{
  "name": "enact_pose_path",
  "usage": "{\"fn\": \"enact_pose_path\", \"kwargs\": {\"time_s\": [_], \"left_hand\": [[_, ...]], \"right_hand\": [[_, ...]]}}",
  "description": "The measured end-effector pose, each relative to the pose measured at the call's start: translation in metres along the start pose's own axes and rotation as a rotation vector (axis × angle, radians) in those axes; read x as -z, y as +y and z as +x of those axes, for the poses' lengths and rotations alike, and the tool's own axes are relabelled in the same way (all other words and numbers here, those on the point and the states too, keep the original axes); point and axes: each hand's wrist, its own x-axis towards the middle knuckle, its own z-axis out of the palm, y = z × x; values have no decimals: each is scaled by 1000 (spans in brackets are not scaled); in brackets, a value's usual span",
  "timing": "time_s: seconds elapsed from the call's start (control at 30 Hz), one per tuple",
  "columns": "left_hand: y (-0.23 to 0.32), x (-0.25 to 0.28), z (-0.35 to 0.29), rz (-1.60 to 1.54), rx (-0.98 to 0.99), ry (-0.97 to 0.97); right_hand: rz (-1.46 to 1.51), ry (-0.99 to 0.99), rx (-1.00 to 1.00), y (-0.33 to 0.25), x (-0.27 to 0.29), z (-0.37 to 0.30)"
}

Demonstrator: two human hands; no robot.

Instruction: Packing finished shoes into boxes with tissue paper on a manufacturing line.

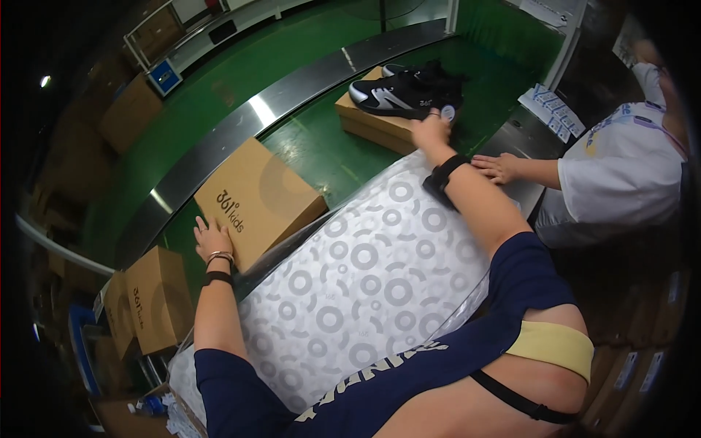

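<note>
- The near cardboard shoebox was seen lying tilted on the green conveyor belt, just beside the stack of ring-patterned tissue paper.
- The left hand was laid flat against the shoebox's near corner, fingers spread wide and loosely extended; nothing was clasped.
- The right hand was stretched out to the black-and-white sneakers, which were resting on the far shoebox. Its fingers appeared curled at a shoe's heel, but a firm hold could not be confirmed.
- The near shoebox was judged light, stiff and smooth-sided, best taken by its edges or corners.
- The sneakers were judged light and pliable, easiest gripped at the heel or collar.
- A co-worker's hand was resting nearby.
</note>
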Motion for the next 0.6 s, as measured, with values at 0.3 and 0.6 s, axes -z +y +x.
{"fn": "enact_pose_path", "kwargs": {"time_s": [0.3, 0.6], "left_hand": [[63, 40, -32, -244, -469, -401], [148, 45, -66, 27, -625, -249]], "right_hand": [[542, -765, -490, 41, -16, 71], [793, -844, -475, -73, -86, -117]]}}
